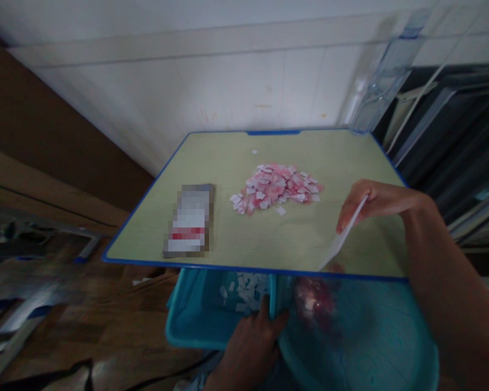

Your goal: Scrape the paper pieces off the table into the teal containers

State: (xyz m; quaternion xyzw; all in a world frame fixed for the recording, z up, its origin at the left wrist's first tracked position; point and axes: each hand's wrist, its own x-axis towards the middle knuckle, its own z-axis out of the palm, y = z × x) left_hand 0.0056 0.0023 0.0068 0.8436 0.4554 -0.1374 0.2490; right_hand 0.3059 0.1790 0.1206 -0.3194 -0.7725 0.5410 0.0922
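Observation:
My right hand (pixel 358 203) pinches a thin white card (pixel 338 241), held tilted with its lower end at the table's front edge. Below that edge, my left hand (pixel 255 339) grips the rim of a rectangular teal bin (pixel 195 345) where it meets a round teal basin (pixel 427 358). Small white paper pieces (pixel 248 288) lie inside the bin. In the basin is a shiny, blurred reddish bundle (pixel 313 298), its kind unclear. A loose heap of small pink and white pieces (pixel 281 184) rests on the folding table (pixel 228 239).
A phone-like flat object (pixel 189 220), its face pixelated, lies at the table's left. One stray white piece (pixel 255 152) sits behind the heap. A clear plastic bottle (pixel 385 81) stands at the back right corner, against the white wall (pixel 228 92). Dark stacked panels (pixel 464 125) are beyond it.

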